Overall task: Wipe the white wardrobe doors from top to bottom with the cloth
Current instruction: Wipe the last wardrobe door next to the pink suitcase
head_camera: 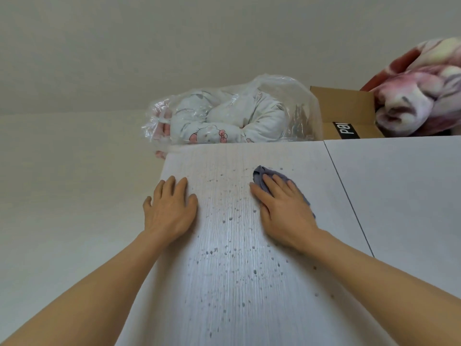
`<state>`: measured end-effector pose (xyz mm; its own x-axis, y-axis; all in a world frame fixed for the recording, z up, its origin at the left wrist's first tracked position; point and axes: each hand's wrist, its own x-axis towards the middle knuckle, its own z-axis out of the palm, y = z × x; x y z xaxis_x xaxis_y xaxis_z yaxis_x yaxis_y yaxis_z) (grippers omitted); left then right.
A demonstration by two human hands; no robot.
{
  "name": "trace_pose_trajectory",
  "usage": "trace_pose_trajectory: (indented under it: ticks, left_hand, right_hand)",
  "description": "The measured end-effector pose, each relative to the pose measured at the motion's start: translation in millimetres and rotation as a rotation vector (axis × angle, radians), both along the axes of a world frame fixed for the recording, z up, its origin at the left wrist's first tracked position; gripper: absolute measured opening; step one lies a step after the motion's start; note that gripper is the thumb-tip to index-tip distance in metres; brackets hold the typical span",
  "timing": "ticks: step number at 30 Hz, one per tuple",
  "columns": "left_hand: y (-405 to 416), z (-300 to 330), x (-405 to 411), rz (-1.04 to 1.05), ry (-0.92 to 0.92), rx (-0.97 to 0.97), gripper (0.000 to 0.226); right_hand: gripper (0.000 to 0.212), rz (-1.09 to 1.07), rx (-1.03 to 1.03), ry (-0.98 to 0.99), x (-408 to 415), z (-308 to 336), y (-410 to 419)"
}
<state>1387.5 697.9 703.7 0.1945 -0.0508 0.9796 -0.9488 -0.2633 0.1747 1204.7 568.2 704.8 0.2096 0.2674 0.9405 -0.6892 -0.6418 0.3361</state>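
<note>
Cloth (264, 176) under flat R hand (282, 211), L hand (169, 211) on door (224, 270).

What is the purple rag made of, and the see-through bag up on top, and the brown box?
The crumpled purple-grey cloth looks like soft woven fabric, matte. The clear bag seems to be thin plastic: glossy and crinkled. The brown box looks like cardboard, dull with a raw cut edge.

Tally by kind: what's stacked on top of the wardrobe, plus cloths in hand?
Clear plastic bag of bedding: 1
Cardboard box: 1
Pink floral blanket: 1
Grey cloth, under the right hand: 1
Total: 4
</note>
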Motion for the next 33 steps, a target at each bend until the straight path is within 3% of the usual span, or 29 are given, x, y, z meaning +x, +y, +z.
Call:
trace_pose_trajectory:
  ticks: [2, 4, 8, 10, 12, 15, 17, 19, 23, 26, 29, 31, 33]
  left_hand:
    - [2, 2, 5, 0.024, -0.020, 0.003, 0.048]
    - [6, 4, 6, 0.032, -0.036, -0.029, 0.045]
    - [8, 9, -2, 0.045, -0.057, -0.092, 0.040]
    - [7, 12, -2, 0.022, -0.048, -0.103, 0.039]
    - [8, 14, 0, 0.015, -0.048, -0.122, 0.039]
    - [9, 14, 5, 0.002, -0.057, -0.111, 0.040]
    - [10, 13, 8, 0.017, -0.080, -0.077, 0.042]
    - [11, 12, 11, 0.042, -0.094, -0.037, 0.044]
    - [14, 12, 13, -0.021, -0.091, -0.016, 0.043]
    - [16, 13, 14, -0.087, -0.081, -0.031, 0.043]
    - [19, 21, 19, -0.161, -0.006, -0.029, 0.035]
    - [20, 27, 19, -0.243, 0.059, -0.080, 0.022]
    - [23, 33, 18, -0.354, 0.136, -0.169, 0.027]
  right_hand:
    - [0.057, -0.107, 0.012, -0.027, -14, 2, -6]
    - [0.054, -0.108, 0.168, -0.146, -28, 8, -15]
    - [0.062, 0.150, 0.478, -0.473, -43, 32, -13]
    - [0.064, 0.190, 0.537, -0.508, -40, 43, -3]
    - [0.063, 0.183, 0.460, -0.390, -22, 48, 10]
    - [0.069, 0.241, 0.192, -0.052, 21, 33, 25]
    - [0.070, 0.148, 0.076, 0.087, 32, 27, 25]
    - [0.066, 0.091, 0.117, 0.010, 19, 35, 19]
    - [0.065, 0.090, 0.389, -0.345, -18, 52, 3]
    - [0.063, 0.115, 0.501, -0.458, -23, 68, 1]
    - [0.060, 0.091, 0.305, -0.336, 4, 81, 14]
    - [0.058, 0.084, 0.111, -0.114, 34, 76, 29]
    - [0.053, 0.069, 0.002, 0.092, 56, 66, 42]
